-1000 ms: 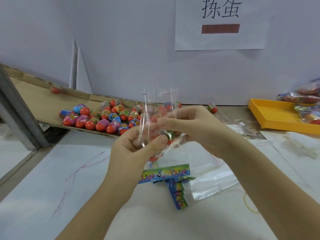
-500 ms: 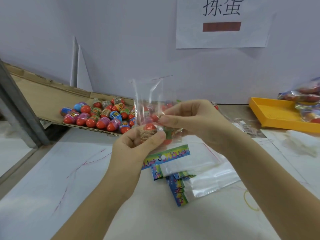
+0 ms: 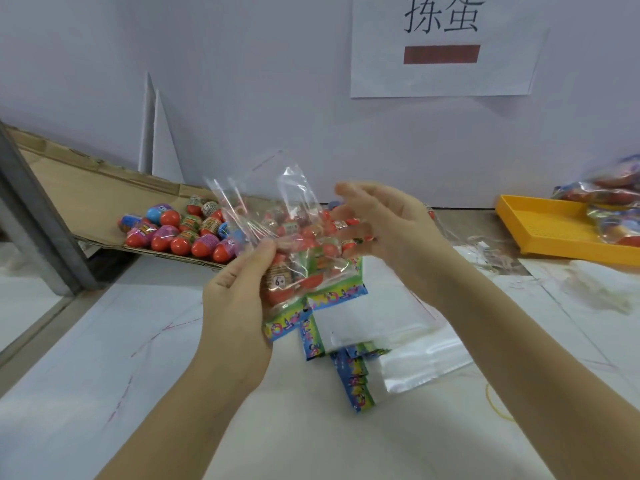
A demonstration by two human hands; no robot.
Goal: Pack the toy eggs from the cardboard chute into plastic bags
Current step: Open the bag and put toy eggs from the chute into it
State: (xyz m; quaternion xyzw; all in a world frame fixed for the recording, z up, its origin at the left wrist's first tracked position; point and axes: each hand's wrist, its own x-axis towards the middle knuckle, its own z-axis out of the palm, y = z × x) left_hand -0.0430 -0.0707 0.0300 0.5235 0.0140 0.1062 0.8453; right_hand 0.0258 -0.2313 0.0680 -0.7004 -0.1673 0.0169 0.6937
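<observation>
Fingers of the left hand (image 3: 239, 306) curl round the lower part of a clear plastic bag (image 3: 289, 202), with the thumb pressed on its front face. The bag is held up above the table (image 3: 104, 375), its open mouth upward and its printed coloured strip at the bottom. Inside it are several toy eggs (image 3: 282, 284), one showing a "6+" label. The fingers (image 3: 349, 194) of the right hand (image 3: 391, 226) are spread and loose, blurred, just beside the bag's right edge; whether they touch it cannot be told.

Behind the bag, a heap of loose eggs (image 3: 180, 233), red with coloured wraps, lies at the low end of the sloping cardboard chute (image 3: 86, 192), which runs along the wall. Under the hands, a pile of empty bags (image 3: 381, 323) with the same coloured strips lies flat on the table. Far right stands a yellow tray (image 3: 554, 230) with filled bags (image 3: 609, 195) at its far end. A paper sign (image 3: 443, 77) hangs on the wall above.
</observation>
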